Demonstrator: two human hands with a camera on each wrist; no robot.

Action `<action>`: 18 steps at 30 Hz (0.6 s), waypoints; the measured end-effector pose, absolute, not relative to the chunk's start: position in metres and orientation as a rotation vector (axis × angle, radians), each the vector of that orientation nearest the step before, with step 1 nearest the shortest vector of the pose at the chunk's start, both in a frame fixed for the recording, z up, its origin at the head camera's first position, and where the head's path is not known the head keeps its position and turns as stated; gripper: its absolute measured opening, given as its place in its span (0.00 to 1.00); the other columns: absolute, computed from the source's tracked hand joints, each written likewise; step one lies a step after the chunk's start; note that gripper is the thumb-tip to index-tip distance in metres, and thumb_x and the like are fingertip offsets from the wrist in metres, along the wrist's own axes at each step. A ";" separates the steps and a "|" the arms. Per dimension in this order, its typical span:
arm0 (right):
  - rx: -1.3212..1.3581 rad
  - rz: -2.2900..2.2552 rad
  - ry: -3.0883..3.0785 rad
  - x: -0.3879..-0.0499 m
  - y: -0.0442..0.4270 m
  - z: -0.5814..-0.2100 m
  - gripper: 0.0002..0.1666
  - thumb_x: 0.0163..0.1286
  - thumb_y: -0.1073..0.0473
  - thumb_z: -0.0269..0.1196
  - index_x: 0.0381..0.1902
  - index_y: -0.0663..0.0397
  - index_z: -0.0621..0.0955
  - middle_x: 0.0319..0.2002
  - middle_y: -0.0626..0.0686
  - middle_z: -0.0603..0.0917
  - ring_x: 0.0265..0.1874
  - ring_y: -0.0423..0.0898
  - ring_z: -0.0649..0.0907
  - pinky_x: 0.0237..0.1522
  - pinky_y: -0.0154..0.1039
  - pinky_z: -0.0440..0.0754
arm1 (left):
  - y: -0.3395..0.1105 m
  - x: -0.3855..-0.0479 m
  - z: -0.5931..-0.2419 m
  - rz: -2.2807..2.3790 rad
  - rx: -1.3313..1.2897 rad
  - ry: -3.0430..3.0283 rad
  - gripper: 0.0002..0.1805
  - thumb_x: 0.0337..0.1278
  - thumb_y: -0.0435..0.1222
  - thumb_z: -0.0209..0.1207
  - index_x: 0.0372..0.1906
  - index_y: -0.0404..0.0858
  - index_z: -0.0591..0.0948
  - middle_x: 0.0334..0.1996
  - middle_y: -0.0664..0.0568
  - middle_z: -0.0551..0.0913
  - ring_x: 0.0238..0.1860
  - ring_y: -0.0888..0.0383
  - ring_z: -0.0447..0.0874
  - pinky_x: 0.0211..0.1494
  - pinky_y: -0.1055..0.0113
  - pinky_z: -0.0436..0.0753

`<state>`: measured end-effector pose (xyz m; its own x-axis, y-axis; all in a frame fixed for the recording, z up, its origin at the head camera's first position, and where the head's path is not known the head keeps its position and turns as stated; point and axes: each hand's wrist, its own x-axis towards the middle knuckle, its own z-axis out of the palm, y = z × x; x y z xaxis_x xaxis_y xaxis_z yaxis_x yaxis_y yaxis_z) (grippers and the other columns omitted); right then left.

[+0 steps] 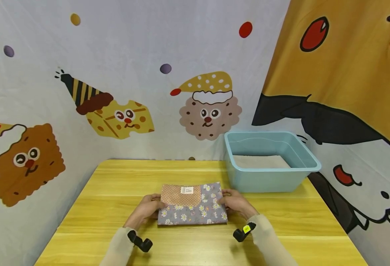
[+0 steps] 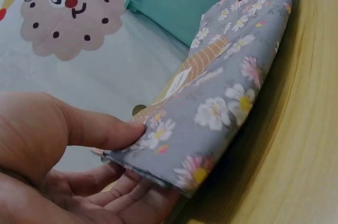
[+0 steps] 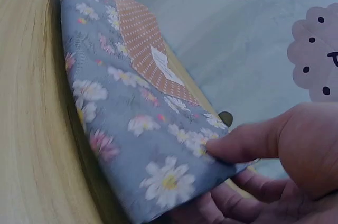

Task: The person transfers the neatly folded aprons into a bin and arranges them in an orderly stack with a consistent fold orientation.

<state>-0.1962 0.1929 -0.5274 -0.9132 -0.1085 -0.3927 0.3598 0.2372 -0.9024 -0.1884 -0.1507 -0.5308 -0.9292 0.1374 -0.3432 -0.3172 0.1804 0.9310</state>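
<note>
A flat, folded grey floral cloth (image 1: pixel 192 214), printed with daisies, is held just above the table by both hands. Its upper part has an orange polka-dot patch (image 1: pixel 173 197) with a small white label (image 1: pixel 187 190). My left hand (image 1: pixel 147 207) pinches the left edge, thumb on top and fingers underneath, as the left wrist view shows. At the opposite edge my right hand (image 1: pixel 236 202) grips it the same way; in the right wrist view its thumb (image 3: pixel 237 142) presses on the print. The cloth's underside is hidden.
A light blue plastic bin (image 1: pixel 271 181) stands at the table's back right, with a flat pale sheet (image 1: pixel 261 161) inside. The wooden table (image 1: pixel 195 245) meets a cartoon-printed fabric backdrop (image 1: pixel 132 44) behind it. Each wrist wears a black camera strap.
</note>
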 end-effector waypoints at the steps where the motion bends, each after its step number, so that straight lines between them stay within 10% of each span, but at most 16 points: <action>1: 0.219 -1.728 2.132 -0.196 0.194 -0.527 0.33 0.63 0.70 0.63 0.66 0.71 0.70 0.39 0.60 0.85 0.31 0.48 0.86 0.36 0.45 0.88 | -0.151 -0.188 -0.531 1.818 -0.166 2.097 0.32 0.60 0.28 0.62 0.69 0.22 0.69 0.46 0.35 0.86 0.37 0.51 0.89 0.38 0.56 0.90; 18: 0.031 -1.798 2.062 -0.190 0.208 -0.516 0.31 0.71 0.65 0.61 0.67 0.68 0.65 0.39 0.53 0.83 0.35 0.43 0.84 0.40 0.38 0.85 | -0.165 -0.189 -0.516 1.944 -0.002 1.851 0.37 0.67 0.31 0.58 0.76 0.28 0.57 0.39 0.51 0.88 0.38 0.57 0.89 0.43 0.59 0.88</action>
<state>-0.1899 0.2078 -0.5156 -0.9186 -0.2427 -0.3118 0.2760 0.1706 -0.9459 -0.1892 -0.1651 -0.5163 -0.8971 0.3192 -0.3055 -0.3208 0.0050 0.9471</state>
